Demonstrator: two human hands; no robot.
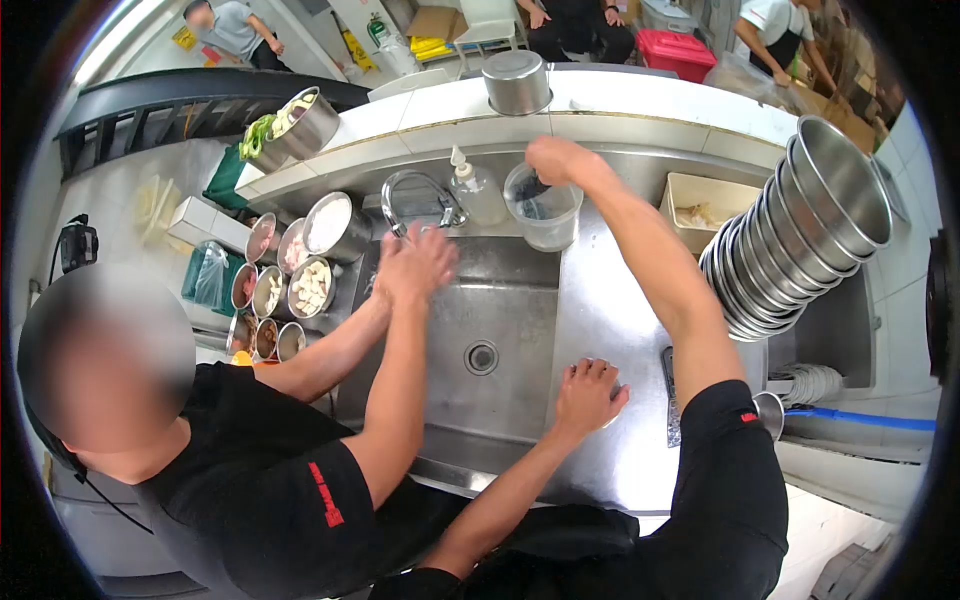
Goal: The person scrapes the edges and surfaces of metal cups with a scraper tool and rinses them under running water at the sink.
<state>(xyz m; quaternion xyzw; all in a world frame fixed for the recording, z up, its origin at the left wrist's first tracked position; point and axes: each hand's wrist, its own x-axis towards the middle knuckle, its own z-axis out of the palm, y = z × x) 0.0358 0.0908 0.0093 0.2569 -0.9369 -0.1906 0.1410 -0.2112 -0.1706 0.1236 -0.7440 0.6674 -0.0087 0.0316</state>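
My right hand (560,162) is closed at the rim of a translucent plastic container (548,228), around the upper end of a dark object (530,188) that reaches inside. My left hand (590,397) is low over the steel counter (620,300), right of the sink basin (500,400). Its fingers are curled; a small shiny edge shows beside them, but what they hold is unclear. At the curved faucet (405,185), a co-worker's hands (412,265) are together, slightly blurred. A pump bottle (478,190) stands between faucet and container.
Stacked steel bowls (800,230) lean at the right, near a cream tub (700,205). Steel pots of cut food (311,287) stand left of the sink. A steel pot (516,82) sits on the tiled ledge (440,105). The co-worker (250,450) is close on my left.
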